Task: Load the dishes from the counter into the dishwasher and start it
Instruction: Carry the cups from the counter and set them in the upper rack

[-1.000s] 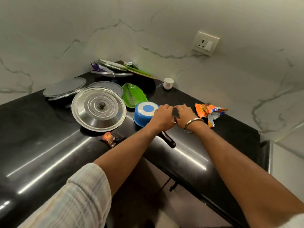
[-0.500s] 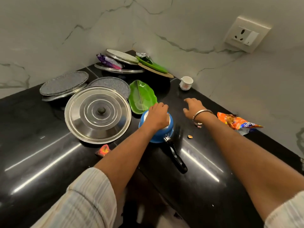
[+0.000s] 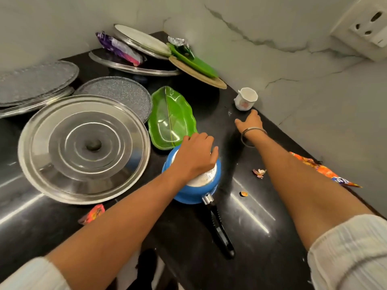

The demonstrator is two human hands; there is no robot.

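Glossy black stone counter [image 3: 251,222] set into a corner, streaked with bright reflections of overhead light. Pale marble-look walls [image 3: 293,49] with grey veining, a white socket plate [image 3: 364,28] at upper right. Below the counter edge, dark and blurred, possibly floor.

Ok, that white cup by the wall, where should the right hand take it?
Take the white cup round its body, coming from the counter-edge side where the right hand already reaches. It tilts toward the wall behind it, and no handle shows clearly.

Dim, glare-streaked, edges warped, slightly soft
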